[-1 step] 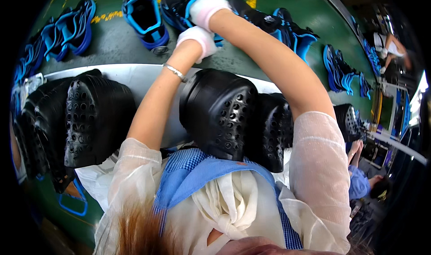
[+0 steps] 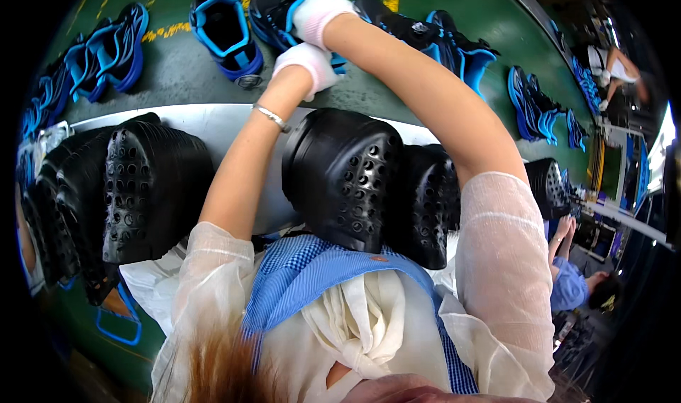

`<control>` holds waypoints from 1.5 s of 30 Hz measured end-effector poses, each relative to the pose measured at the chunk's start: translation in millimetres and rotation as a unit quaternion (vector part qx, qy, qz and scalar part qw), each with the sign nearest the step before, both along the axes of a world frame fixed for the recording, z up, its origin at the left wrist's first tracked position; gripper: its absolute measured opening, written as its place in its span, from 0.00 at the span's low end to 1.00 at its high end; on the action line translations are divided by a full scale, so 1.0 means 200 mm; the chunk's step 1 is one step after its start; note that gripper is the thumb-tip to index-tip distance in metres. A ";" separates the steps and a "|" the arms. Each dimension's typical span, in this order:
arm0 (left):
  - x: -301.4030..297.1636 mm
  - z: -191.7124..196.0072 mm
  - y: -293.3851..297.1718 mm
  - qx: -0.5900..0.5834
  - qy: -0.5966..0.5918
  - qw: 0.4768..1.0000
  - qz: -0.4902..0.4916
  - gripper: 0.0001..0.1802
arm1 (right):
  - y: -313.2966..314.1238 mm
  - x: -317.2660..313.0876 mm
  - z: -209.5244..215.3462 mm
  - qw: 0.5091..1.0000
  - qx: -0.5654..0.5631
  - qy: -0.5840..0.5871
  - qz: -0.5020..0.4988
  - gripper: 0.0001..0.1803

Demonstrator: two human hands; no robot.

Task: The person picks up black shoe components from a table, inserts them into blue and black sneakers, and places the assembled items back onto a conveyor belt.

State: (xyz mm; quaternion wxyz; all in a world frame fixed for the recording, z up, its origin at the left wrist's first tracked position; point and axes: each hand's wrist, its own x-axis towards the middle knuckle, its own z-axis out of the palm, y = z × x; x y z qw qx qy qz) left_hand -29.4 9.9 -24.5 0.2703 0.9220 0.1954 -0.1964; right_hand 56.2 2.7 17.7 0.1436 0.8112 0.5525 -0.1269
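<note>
Both my hands wear pale gloves and reach out over a green belt [image 2: 369, 98]. My right hand [image 2: 319, 14] is closed over the top of a black and blue shoe [image 2: 273, 13]. Just below it, my left hand [image 2: 308, 64] is curled against the near edge of the same shoe, with a thin bracelet [image 2: 273, 118] on its wrist. The gloves hide the middle of the shoe. Black perforated toe pieces [image 2: 347, 176] stand stacked under my forearms.
More blue and black shoes lie on the belt: one open blue shoe [image 2: 223, 30], a pair at the left [image 2: 110, 48], others at the right [image 2: 461, 45]. Another stack of black perforated pieces [image 2: 142, 183] stands at the left on a white ledge [image 2: 220, 123]. A person in blue [image 2: 571, 282] sits at the right.
</note>
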 end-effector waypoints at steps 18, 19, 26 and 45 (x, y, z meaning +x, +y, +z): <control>-0.44 -0.24 0.05 0.275 -0.404 0.825 0.285 0.34 | -1.88 -0.09 0.93 0.894 0.359 -0.084 -0.256 0.13; -0.47 -0.26 0.10 0.263 -0.416 0.819 0.294 0.35 | -1.94 -0.08 0.88 0.872 0.405 -0.085 -0.262 0.13; -0.21 -0.02 0.41 0.286 -0.210 0.876 0.325 0.39 | -2.19 -0.32 0.78 0.778 0.422 -0.009 -0.466 0.12; 0.48 0.08 -0.01 -0.149 -0.315 0.937 -0.012 0.29 | -2.22 -0.49 0.55 0.812 0.402 -0.048 -0.420 0.08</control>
